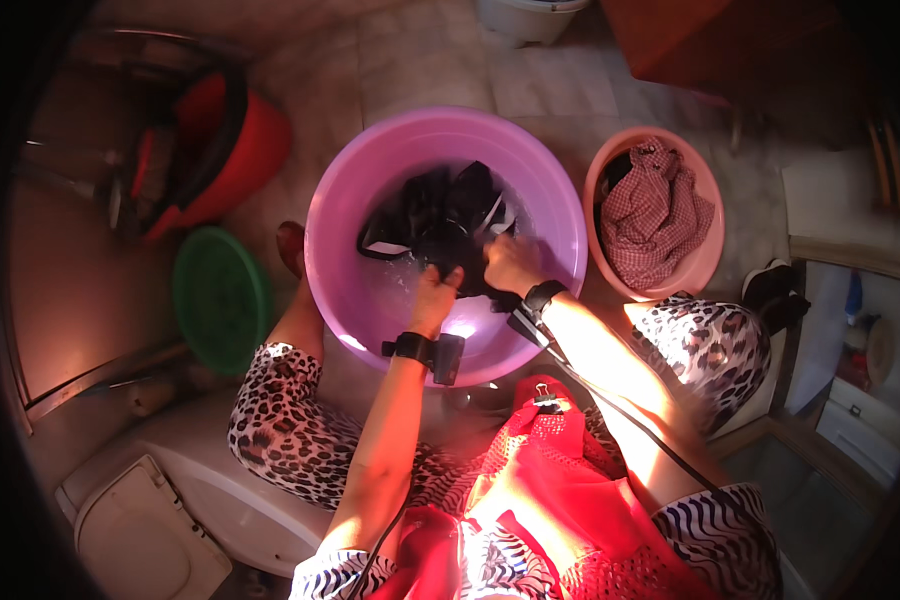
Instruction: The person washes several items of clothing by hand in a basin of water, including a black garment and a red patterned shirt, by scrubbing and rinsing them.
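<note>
A large purple plastic basin point(351, 187) stands on the floor before me with water in it. Soaking inside is a black garment point(450, 206) with white parts, bunched and partly under the water. My left hand point(436, 292) grips the near edge of the dark cloth, thumb on top. Close by on the right, my right hand point(511, 264) is closed on the same cloth; its fingers are partly hidden and slightly blurred. Each wrist wears a black strap with a device.
Right of the purple basin sits a pink basin point(720, 225) holding a red checked cloth point(656, 214). On the left are a green basin point(221, 300) and a red bucket-like container point(251, 142). A toilet with its lid point(146, 532) is at lower left; black shoes point(776, 296) lie at right.
</note>
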### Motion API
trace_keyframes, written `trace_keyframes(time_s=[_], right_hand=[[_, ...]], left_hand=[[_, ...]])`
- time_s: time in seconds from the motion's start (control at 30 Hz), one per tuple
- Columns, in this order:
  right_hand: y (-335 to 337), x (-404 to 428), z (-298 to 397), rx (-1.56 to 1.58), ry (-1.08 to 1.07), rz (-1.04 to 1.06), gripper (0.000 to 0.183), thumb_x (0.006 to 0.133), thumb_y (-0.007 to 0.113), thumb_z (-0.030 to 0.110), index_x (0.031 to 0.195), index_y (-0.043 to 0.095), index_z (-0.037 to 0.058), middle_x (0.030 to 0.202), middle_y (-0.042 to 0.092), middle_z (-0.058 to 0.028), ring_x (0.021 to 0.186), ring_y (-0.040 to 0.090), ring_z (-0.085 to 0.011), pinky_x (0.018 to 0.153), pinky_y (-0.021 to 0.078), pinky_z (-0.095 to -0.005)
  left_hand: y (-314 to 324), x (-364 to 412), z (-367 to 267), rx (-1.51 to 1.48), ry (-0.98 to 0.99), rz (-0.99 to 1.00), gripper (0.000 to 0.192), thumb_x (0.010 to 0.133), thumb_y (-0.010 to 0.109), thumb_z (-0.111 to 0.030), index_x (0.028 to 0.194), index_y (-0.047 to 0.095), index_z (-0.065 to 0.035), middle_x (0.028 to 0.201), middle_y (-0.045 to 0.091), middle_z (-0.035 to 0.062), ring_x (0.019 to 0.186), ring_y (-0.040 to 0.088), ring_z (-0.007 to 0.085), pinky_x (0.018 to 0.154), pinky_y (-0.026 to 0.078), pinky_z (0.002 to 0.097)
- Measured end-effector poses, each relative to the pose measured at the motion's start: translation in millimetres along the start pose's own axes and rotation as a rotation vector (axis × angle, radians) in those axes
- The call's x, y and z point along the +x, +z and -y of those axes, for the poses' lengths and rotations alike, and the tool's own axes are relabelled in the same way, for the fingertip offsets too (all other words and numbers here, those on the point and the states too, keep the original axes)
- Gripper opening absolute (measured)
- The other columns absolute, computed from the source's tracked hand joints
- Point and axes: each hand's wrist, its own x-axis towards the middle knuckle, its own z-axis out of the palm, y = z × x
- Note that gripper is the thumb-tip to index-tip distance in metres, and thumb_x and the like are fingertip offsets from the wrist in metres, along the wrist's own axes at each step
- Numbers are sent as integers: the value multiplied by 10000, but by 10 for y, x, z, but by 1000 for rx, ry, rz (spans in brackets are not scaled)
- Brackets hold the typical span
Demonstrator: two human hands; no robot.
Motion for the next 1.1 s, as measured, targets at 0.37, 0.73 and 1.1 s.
trace_keyframes(time_s=[0.37, 0.73, 1.1], right_hand=[[357, 40, 212, 343, 223, 460, 612, 783, 584, 231, 1273, 398, -84, 1177, 511, -348, 1089, 525, -463, 967, 418, -464], [-2081, 0, 798, 1035, -144, 202, 335, 693, 537, 115, 975, 635, -37, 812, 614, -7, 774, 534, -101, 725, 436, -242], [-2747, -377, 823, 1760, -383, 194, 482, 605, 540, 79, 1055, 626, -73, 940, 674, -113, 890, 618, -192, 877, 447, -283]], left_hand=[[-43, -6, 74, 603, -35, 833, 523, 728, 689, -429, 1040, 648, -11, 996, 668, 138, 946, 616, 250, 809, 468, 355], [-815, 712, 630, -424, -282, -23, 310, 913, 548, -356, 1073, 572, -92, 829, 545, 44, 716, 539, 179, 638, 455, 341], [-714, 402, -321, -1278, -53, 84, 347, 866, 646, -316, 1069, 553, -50, 876, 584, 87, 774, 579, 209, 751, 502, 307]])
